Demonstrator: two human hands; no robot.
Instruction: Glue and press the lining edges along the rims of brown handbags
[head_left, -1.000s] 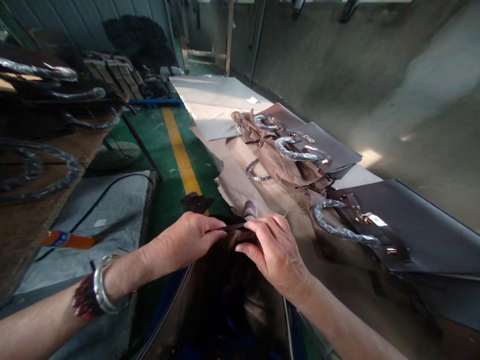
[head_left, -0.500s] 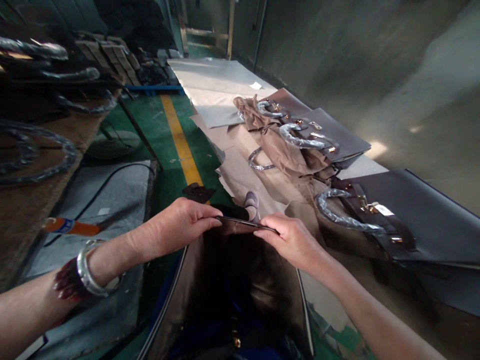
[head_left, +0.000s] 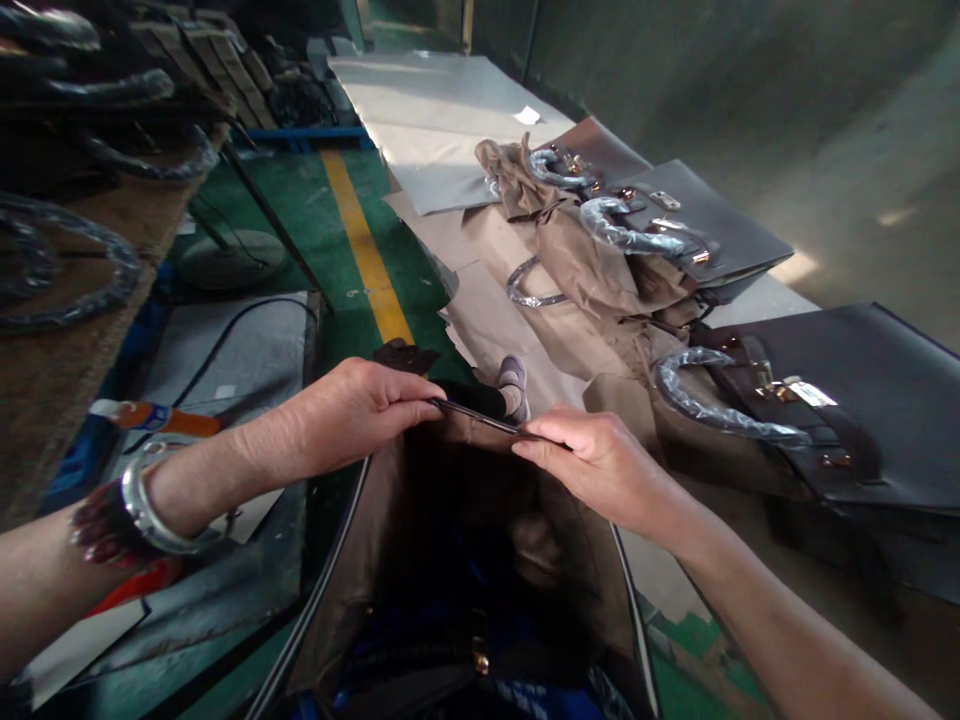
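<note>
An open handbag [head_left: 341, 610] with a brown lining faces up at me, its inside mostly in deep shadow. My left hand [head_left: 375, 410] pinches the far rim of its opening between thumb and fingers. A short way to the right, my right hand [head_left: 581, 445] grips the same dark edge, which runs tight and slightly slanted between the two hands. Low in the view, a small gold-coloured metal piece [head_left: 480, 660] shows near the bag's near side. A bracelet [head_left: 146, 510] circles my left wrist.
Right of me, several dark handbags [head_left: 900, 400] with plastic-wrapped handles lie on brown paper [head_left: 487, 310]. To the left stand a worktable [head_left: 150, 240] holding more wrapped handles and an orange drink bottle [head_left: 187, 422]. A yellow line [head_left: 364, 240] crosses the green floor.
The view has tipped down and shifted a little, so the surroundings sit higher. Both hands keep their hold on the bag's rim, which slants slightly more.
</note>
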